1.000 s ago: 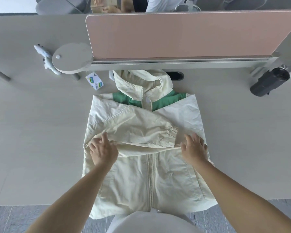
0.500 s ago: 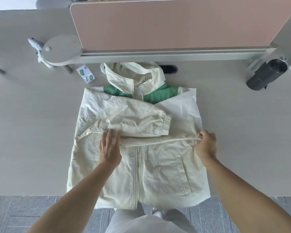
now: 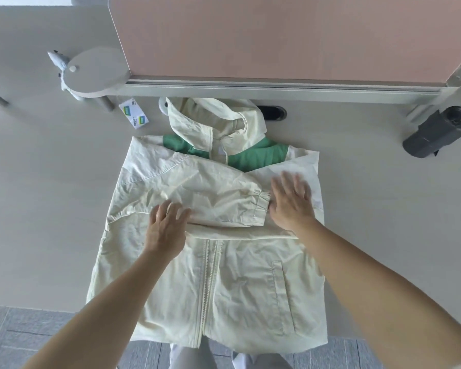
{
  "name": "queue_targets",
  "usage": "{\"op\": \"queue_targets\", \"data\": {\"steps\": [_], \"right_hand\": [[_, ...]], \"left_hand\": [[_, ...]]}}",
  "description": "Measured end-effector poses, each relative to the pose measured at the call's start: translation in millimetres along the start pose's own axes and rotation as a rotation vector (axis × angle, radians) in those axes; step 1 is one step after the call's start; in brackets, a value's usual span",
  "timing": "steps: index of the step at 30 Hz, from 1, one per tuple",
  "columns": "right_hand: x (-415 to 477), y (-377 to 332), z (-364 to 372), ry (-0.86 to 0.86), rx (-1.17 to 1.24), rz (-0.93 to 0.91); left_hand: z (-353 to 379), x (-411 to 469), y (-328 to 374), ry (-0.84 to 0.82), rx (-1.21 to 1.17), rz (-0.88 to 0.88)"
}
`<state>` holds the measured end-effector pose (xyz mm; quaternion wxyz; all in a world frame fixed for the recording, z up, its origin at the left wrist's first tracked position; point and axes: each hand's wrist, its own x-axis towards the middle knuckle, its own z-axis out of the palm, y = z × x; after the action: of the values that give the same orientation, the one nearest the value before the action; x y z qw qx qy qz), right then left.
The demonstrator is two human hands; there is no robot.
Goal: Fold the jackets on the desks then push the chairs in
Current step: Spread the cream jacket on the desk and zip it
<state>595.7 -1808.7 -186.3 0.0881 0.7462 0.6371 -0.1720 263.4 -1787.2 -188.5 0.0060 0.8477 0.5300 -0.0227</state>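
Now, since half a second ago, shifted the right hand off the right edge of the cream jacket and inward, onto the panel just beside the cuff of the folded-over sleeve. Kept the left hand at that sleeve's lower edge. Left the jacket where it was: front-up on the pale desk, hem hanging over the near edge, hood toward the pink partition.

Beyond the hood, a dark cable port (partly covered by it). To the left, a small green-and-blue card near the hood but apart, and a round grey disc. Far right, a dark roll, well apart from the jacket.

Pressing flat with both hands, fingers straight and spread, gripping nothing. Left fingertips on the sleeve; thumb side of the right hand against the cuff.
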Motion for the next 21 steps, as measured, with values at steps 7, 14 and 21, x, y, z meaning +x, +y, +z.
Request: {"op": "queue_targets", "data": {"steps": [7,14,21], "right_hand": [[35.1,5.1,4.9,-0.081,0.035,0.152],[-5.9,-58.9,-7.0,0.403,0.409,-0.015],[-15.5,-65.5,7.4,0.126,0.445,-0.092]], "left_hand": [[-1.7,11.3,4.5,-0.093,-0.090,0.043],[-7.5,16.3,9.3,-0.011,-0.245,0.157],[-9.0,16.9,26.2,-0.019,-0.181,0.043]]}}
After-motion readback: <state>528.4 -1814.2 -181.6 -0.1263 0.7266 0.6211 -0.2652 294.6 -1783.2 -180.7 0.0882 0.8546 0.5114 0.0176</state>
